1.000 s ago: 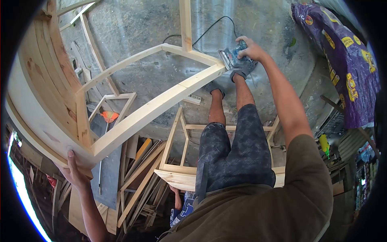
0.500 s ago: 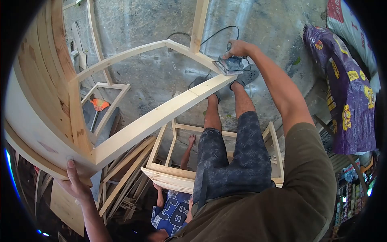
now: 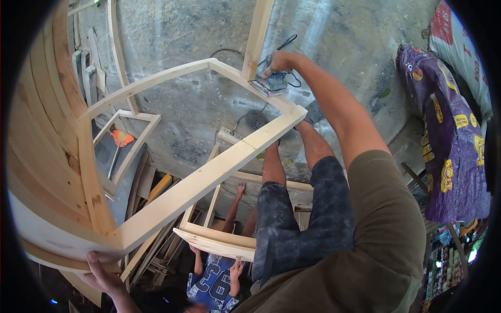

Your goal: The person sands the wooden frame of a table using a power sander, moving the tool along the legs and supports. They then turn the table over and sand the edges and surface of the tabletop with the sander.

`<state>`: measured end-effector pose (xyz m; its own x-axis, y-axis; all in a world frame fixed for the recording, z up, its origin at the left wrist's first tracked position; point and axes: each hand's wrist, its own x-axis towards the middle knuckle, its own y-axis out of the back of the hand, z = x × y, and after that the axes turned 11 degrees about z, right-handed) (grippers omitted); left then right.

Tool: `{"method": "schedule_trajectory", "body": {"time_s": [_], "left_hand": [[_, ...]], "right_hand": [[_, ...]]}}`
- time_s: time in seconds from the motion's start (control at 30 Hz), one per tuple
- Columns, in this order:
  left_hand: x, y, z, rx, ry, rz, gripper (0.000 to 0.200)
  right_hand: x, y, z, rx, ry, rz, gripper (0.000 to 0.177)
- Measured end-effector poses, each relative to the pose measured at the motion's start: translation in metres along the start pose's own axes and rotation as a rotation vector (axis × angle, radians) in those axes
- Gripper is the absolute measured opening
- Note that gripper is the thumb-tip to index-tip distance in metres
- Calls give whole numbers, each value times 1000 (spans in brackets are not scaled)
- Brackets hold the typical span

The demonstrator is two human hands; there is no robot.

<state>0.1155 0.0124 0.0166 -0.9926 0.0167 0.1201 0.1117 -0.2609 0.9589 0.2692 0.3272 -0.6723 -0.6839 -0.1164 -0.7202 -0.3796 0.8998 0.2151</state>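
Note:
My right hand (image 3: 280, 61) is closed around an electric sander (image 3: 276, 82), whose flat pad rests on the narrow angled rail of a pale wooden frame (image 3: 209, 172), close to its corner. At lower left, my left hand (image 3: 103, 276) grips the lower edge of the same workpiece, at a curved panel (image 3: 57, 229). The thumb lies on the panel's face; the other fingers are mostly hidden. From the sander trails a dark cord (image 3: 287, 41).
Below, another person (image 3: 214, 279) has hands on a second wooden frame (image 3: 219, 237). Timber strips (image 3: 162, 255) lie at lower left, near an orange-headed broom (image 3: 121, 137). A power strip (image 3: 229, 135) is on the concrete floor. Purple (image 3: 443, 135) and white sacks (image 3: 462, 49) stand at right.
The sander in my right hand has slid up and left along the rail, away from the corner. My left hand keeps its hold. The other person's hand now shows on the second frame.

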Motion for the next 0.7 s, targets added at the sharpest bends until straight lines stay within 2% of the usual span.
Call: {"method": "schedule_trajectory", "body": {"time_s": [0.1, 0.23, 0.37, 0.57, 0.67, 0.7], "left_hand": [[-3, 3, 2, 32, -19, 23, 83], [1, 11, -2, 92, -92, 32, 84], [2, 10, -2, 91, -56, 27, 85], [6, 8, -4, 103, -33, 46, 86], [14, 13, -11, 89, 5, 30, 87], [16, 16, -14, 86, 14, 26, 88]], "right_hand": [[10, 14, -7, 78, -5, -10, 103], [12, -3, -6, 120, -41, 9, 123], [-8, 5, -9, 157, -84, 17, 121], [-117, 27, 27, 184, -71, -54, 124], [-122, 12, 55, 110, -67, 15, 124], [-114, 16, 45, 93, -47, 8, 122]]}}
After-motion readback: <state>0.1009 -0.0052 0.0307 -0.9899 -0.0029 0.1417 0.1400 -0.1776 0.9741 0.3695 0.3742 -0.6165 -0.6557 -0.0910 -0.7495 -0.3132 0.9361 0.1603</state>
